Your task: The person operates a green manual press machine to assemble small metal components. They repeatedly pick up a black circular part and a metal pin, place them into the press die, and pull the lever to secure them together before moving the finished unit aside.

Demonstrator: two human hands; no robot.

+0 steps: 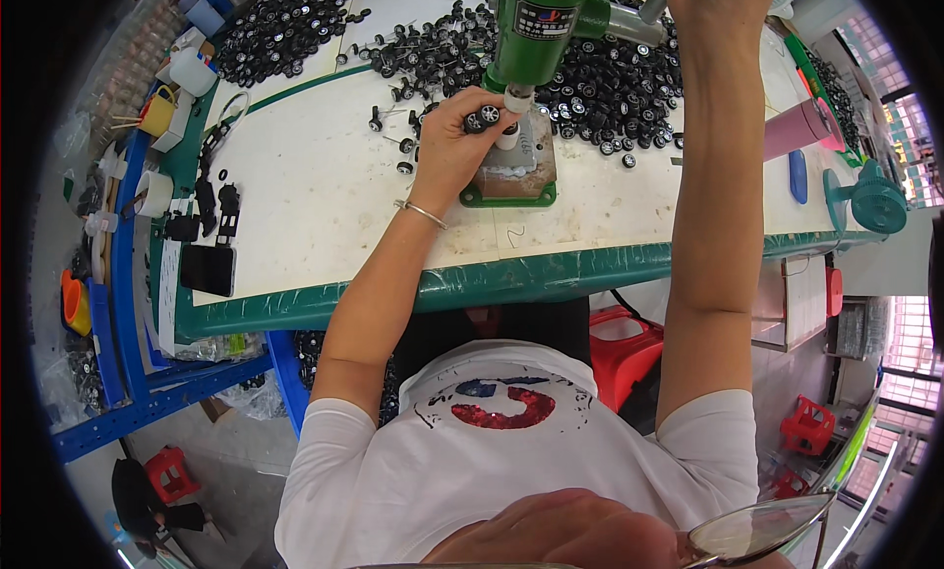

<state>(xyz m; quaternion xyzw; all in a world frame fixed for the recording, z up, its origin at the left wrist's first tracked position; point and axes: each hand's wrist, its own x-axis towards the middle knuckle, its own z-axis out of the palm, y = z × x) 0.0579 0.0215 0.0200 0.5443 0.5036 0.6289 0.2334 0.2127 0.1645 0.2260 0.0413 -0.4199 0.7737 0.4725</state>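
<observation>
A green hand press (pixel 537 40) stands on the table, its ram tip (pixel 517 97) lowered over a small white post on the steel base (pixel 511 186). My left hand (pixel 454 141) is closed by the ram, holding small black toy wheels (pixel 482 119) with silver hubs; a wheel end sits at the post beside the fingertips. At the top edge my right hand (pixel 723 8) is wrapped around the press lever (pixel 654 0), and its fingers are partly cut off by the frame. Behind the press spreads a large heap of similar wheels (pixel 619 87), some on thin axles.
Another wheel pile (pixel 285 28) lies at the far left. A phone (pixel 207 270) and black straps rest near the table's left edge. On the right are a pink tumbler (pixel 798 128), a blue object (pixel 797 176) and a teal fan (pixel 875 197). A red stool (pixel 625 353) stands below the table.
</observation>
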